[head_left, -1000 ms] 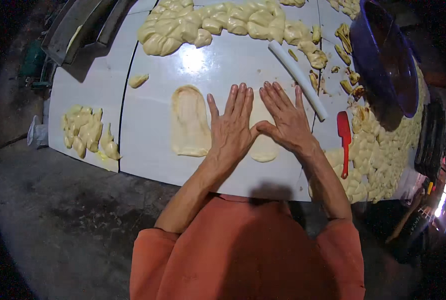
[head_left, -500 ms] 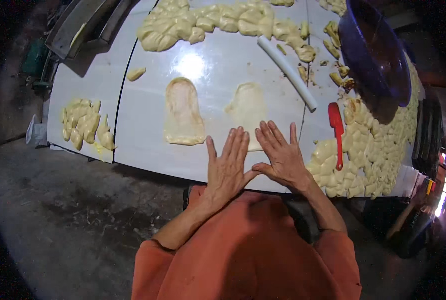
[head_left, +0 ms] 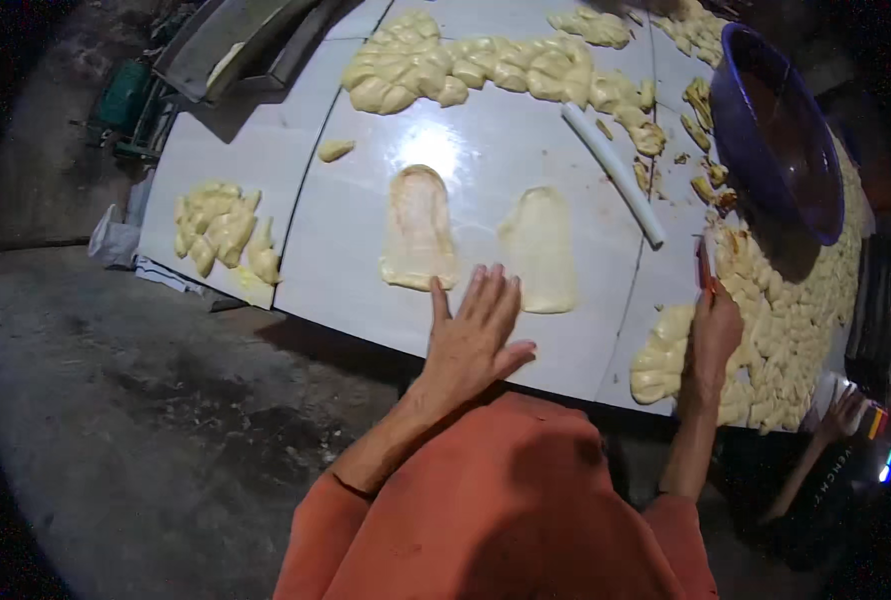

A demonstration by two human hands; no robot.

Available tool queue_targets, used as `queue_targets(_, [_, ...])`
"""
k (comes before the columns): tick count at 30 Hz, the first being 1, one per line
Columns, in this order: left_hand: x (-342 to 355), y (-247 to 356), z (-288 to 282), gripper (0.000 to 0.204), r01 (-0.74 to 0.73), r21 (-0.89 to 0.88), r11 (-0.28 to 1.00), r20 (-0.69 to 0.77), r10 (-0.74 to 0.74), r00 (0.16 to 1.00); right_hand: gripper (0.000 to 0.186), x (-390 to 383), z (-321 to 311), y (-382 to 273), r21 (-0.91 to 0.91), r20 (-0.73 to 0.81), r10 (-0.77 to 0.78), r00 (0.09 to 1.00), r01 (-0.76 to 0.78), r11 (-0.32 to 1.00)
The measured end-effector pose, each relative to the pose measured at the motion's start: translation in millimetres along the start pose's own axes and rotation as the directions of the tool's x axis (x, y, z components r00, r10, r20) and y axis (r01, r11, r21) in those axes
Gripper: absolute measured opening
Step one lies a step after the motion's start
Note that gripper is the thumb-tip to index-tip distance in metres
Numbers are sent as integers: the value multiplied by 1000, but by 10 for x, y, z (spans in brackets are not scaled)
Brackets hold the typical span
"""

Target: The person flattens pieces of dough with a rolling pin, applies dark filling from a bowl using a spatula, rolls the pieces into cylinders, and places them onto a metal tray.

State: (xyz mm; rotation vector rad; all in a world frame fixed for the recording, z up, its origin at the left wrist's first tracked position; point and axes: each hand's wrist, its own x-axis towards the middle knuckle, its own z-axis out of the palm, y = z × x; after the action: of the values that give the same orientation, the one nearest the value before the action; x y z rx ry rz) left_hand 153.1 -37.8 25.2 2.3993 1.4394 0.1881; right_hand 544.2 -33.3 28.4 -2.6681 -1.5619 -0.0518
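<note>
My left hand (head_left: 469, 338) is flat with spread fingers, just in front of two flattened dough sheets on the white tabletop (head_left: 336, 270). The left dough sheet (head_left: 419, 225) has a brownish smear over it. Plain pale yellow is the right dough sheet (head_left: 543, 250). Over on the right, my right hand (head_left: 716, 330) is closed on the handle of a red spatula (head_left: 704, 264), whose blade points toward the far side. Most of the spatula's handle is hidden by my fingers. Small dough pieces (head_left: 776, 310) crowd the table around this hand.
A purple basin (head_left: 731, 110) holding brown contents stands at the far right. A white rolling rod (head_left: 616, 178) lies slanted beside the sheets. Dough lumps (head_left: 396, 70) line the far side; more dough pieces (head_left: 216, 225) lie left. Metal troughs (head_left: 236, 60) sit far left. Another person's arm (head_left: 816, 450) shows lower right.
My right hand has left the right dough sheet, moved right and taken hold of the red spatula. My left hand stays flat near the sheets. The whole view has shifted.
</note>
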Motion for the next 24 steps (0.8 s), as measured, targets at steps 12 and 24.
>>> queue_targets(12, [740,-1356,-408,89,308,4,951,-30,-308,951,42,850,-844,-132,560,-232,0,973,134,817])
queue_targets(24, [244,-1099,-433,84,541,119,832,-97,-533,841,35,2832,-999,246,57,254,-236,938,229,972])
